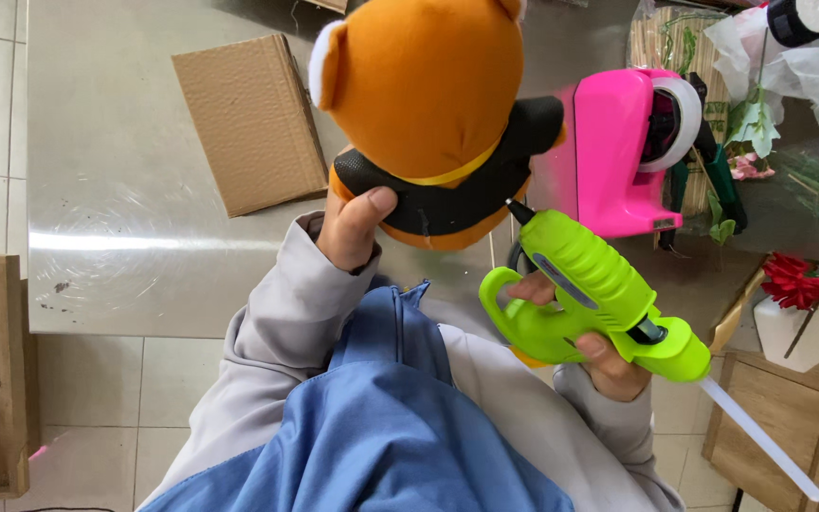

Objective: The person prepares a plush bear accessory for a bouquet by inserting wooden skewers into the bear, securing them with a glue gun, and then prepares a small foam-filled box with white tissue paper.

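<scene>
Below, we see the left hand point(353, 226) closed around the plush toy point(433, 114), thumb pressed on its black band, holding it upright over the steel table point(125, 190). Our right hand point(599, 356) grips the green glue gun point(590, 303), nozzle touching the toy's base. Just beside stands a pink tape dispenser point(618, 152); cardboard point(250, 121) lies apart.

Left hand point(353, 228) grips orange-and-black plush toy point(433, 114) over steel tabletop point(125, 237); right hand point(609, 365) holds lime-green plastic glue gun point(590, 303), nozzle touching toy; pink tape dispenser point(618, 152) right.
</scene>
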